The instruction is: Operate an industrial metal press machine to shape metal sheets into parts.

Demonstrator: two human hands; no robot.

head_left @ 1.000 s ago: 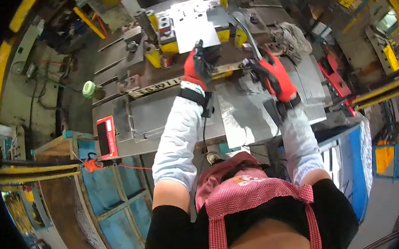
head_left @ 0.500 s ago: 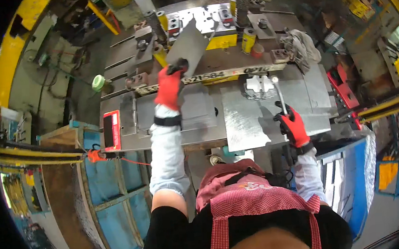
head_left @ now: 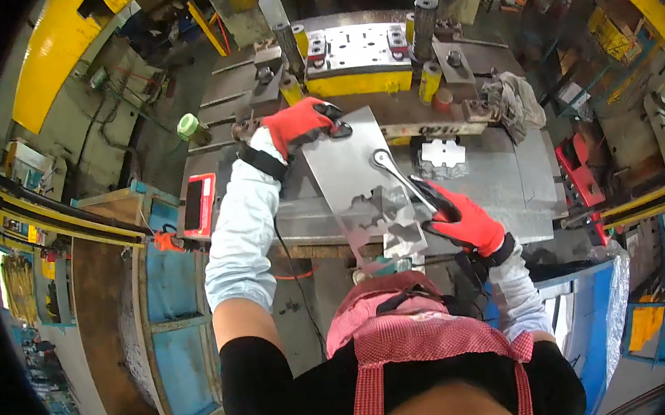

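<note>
My left hand (head_left: pixel 301 123), in a red glove with black fingertips, grips the far left edge of a thin sheet metal strip (head_left: pixel 344 155). The strip slants toward me over the table, and irregular cut-outs show at its near end. My right hand (head_left: pixel 466 218), gloved alike, is closed around a wrench (head_left: pixel 402 176). The wrench's ring end lies over the strip's right side; whether it touches cannot be told. To the right of the strip sits a small stack of notched metal plates (head_left: pixel 444 154).
Beyond my hands stands a press die (head_left: pixel 360 83) with a yellow base, between upright guide posts (head_left: pixel 426 33). A grey rag (head_left: pixel 520 104) lies at the right. A red-framed black object (head_left: pixel 200 205) rests on the table's left, near a green-capped container (head_left: pixel 189 127). Blue-framed bins (head_left: pixel 172 277) flank the left.
My left hand has drawn the strip from the die toward me and turned it. My right hand has moved left, bringing the wrench over the strip.
</note>
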